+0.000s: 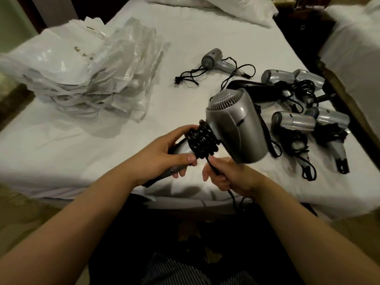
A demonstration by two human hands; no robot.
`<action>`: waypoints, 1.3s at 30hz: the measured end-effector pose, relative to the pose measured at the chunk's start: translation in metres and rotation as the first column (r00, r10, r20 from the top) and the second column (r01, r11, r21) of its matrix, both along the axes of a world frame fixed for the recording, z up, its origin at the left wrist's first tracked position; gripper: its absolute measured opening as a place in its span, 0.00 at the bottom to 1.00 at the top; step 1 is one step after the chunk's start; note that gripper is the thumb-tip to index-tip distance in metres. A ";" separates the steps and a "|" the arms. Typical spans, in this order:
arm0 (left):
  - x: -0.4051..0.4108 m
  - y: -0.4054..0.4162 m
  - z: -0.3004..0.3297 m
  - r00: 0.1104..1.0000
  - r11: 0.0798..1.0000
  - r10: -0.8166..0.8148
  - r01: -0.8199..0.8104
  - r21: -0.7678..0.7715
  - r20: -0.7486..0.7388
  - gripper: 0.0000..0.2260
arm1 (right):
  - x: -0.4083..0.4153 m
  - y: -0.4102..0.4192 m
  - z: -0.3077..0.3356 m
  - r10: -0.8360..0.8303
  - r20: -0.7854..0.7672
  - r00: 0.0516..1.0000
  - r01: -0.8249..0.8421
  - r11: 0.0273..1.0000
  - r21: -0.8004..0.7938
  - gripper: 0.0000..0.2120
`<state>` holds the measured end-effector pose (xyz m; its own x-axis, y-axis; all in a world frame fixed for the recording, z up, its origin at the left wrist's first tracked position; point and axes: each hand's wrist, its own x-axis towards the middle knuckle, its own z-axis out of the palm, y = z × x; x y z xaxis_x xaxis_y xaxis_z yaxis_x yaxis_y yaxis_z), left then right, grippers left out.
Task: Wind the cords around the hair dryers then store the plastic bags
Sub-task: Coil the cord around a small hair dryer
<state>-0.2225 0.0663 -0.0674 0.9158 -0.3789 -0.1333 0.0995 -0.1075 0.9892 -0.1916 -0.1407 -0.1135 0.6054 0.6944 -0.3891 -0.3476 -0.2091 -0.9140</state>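
My left hand (164,155) grips the handle of a large silver hair dryer (232,126), held above the bed's near edge. Its black cord (202,140) is coiled in several turns round the handle close to the body. My right hand (226,175) pinches the loose end of that cord just below the coil; the rest hangs down off the bed. One small silver dryer (213,58) lies alone mid-bed with its cord (189,78) loose. A pile of plastic bags (86,70) lies at the left.
A cluster of several small silver dryers (304,120) with bundled cords, plus a black dryer (255,87), lies at the right of the white bed sheet (61,151). Pillows (216,5) are at the far end. A dark gap and a second bed (353,48) are at the right.
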 end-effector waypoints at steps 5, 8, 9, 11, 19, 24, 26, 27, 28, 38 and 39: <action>0.009 -0.002 -0.001 0.967 0.960 0.228 -0.242 0.143 0.110 0.28 | -0.014 0.004 0.012 -0.024 0.124 0.992 0.046 0.983 -0.177 0.16; 0.013 -0.001 0.001 0.941 0.901 0.247 -0.312 0.303 0.232 0.29 | -0.018 0.007 0.035 0.101 0.309 0.946 0.019 0.932 -0.362 0.09; 0.012 0.000 0.002 0.937 0.875 0.229 -0.317 0.365 0.265 0.30 | -0.018 0.008 0.045 0.183 0.377 0.908 0.007 0.892 -0.452 0.07; 0.011 0.001 0.004 0.928 0.801 0.178 -0.330 0.500 0.327 0.32 | -0.018 0.007 0.064 0.355 0.423 0.834 -0.044 0.806 -0.591 0.06; 0.020 0.009 0.004 0.875 0.247 0.029 -0.475 0.844 0.484 0.30 | -0.040 -0.002 0.129 0.674 0.485 0.556 0.021 0.573 -0.820 0.08; 0.011 0.013 0.010 0.895 0.259 -0.173 -0.362 0.896 0.411 0.31 | -0.011 0.003 0.152 0.527 0.797 0.295 0.355 0.714 -0.604 0.09; 0.008 0.012 0.015 0.890 0.317 -0.248 -0.299 0.900 0.383 0.32 | 0.009 0.004 0.152 0.431 0.877 0.210 0.396 0.783 -0.480 0.09; 0.007 0.012 0.018 0.887 0.349 -0.272 -0.271 0.897 0.374 0.32 | 0.021 0.005 0.148 0.406 0.895 0.184 0.415 0.793 -0.445 0.10; 0.005 0.012 0.020 0.882 0.383 -0.291 -0.247 0.890 0.370 0.32 | 0.031 0.005 0.143 0.394 0.902 0.175 0.434 0.792 -0.430 0.10; -0.019 0.012 0.039 0.959 0.959 -0.136 0.065 0.274 0.248 0.34 | 0.059 0.002 0.064 0.351 0.813 0.465 0.342 0.776 -0.530 0.16; -0.018 0.013 0.039 0.965 0.980 -0.107 0.061 0.191 0.240 0.34 | 0.058 0.001 0.052 0.313 0.779 0.543 0.317 0.783 -0.535 0.13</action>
<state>-0.2408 0.0790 -0.0283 0.8944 -0.4469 0.0207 -0.1635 -0.2834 0.9449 -0.1336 -0.1399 -0.0613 0.8512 0.5241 -0.0264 0.4559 -0.7635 -0.4574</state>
